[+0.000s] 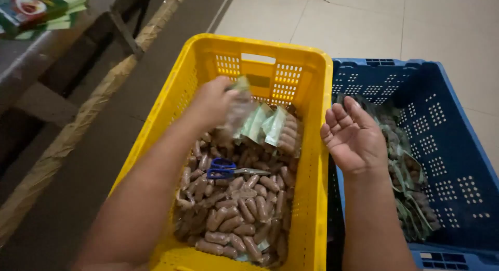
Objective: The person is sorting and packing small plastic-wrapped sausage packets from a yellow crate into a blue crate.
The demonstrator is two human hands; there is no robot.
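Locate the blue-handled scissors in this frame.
In the head view, the blue-handled scissors lie on the brown sausage packs inside the yellow crate, below the left hand.

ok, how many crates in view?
2. The yellow crate sits on the left, under the left hand; the blue crate sits touching its right side, under the open right hand. Nothing suggests more, though the frame crops both.

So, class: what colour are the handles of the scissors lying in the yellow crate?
Blue, on the scissors; the head view shows them.
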